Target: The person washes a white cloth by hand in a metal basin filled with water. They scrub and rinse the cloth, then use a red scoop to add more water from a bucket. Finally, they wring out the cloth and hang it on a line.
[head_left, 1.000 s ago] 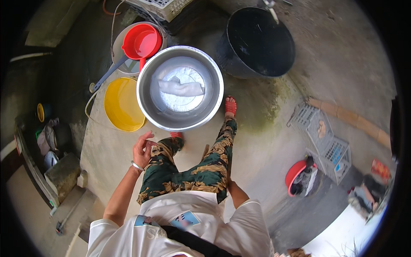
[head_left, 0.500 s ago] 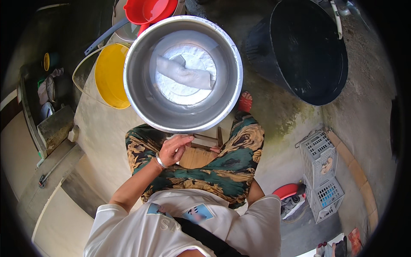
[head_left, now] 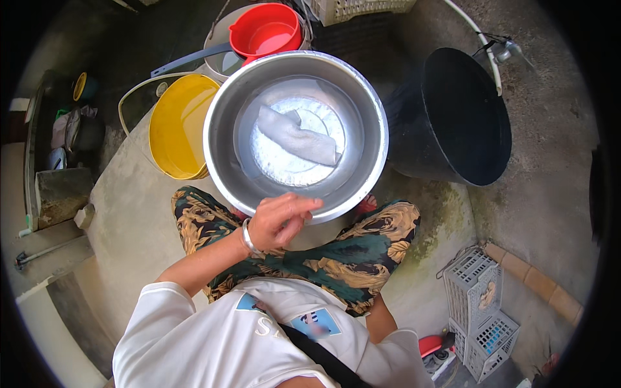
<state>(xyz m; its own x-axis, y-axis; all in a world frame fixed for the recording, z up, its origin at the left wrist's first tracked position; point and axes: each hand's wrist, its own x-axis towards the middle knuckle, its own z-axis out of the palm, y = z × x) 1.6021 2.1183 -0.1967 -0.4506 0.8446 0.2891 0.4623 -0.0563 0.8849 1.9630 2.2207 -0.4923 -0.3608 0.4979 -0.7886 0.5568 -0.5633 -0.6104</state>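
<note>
A large metal basin (head_left: 223, 165) stands in front of my legs with shallow clear water in it. On its bottom lies a pale grey, rolled-up piece (head_left: 294, 136) that looks like a wet cloth. My left hand (head_left: 281, 220), with a silver bangle at the wrist, hovers by the basin's near rim. Its index finger points right, the others are loosely bent, and nothing shows in it; whether it touches the rim I cannot tell. The right arm (head_left: 380, 320) goes down beside my right thigh, which hides the right hand.
Left of the basin stands a yellow bucket (head_left: 169, 129). Behind it, a red dipper (head_left: 265, 29) with a blue-grey handle rests over a pale bucket (head_left: 223, 63). A big black tub (head_left: 414, 142) leans at the right, under a white hose (head_left: 475, 29). Grey plastic baskets (head_left: 479, 291) stand lower right.
My left hand has moved forward and right, from my lap to the basin's near rim. Fingers that showed between my legs are out of sight. The view has shifted; the basin appears lower.
</note>
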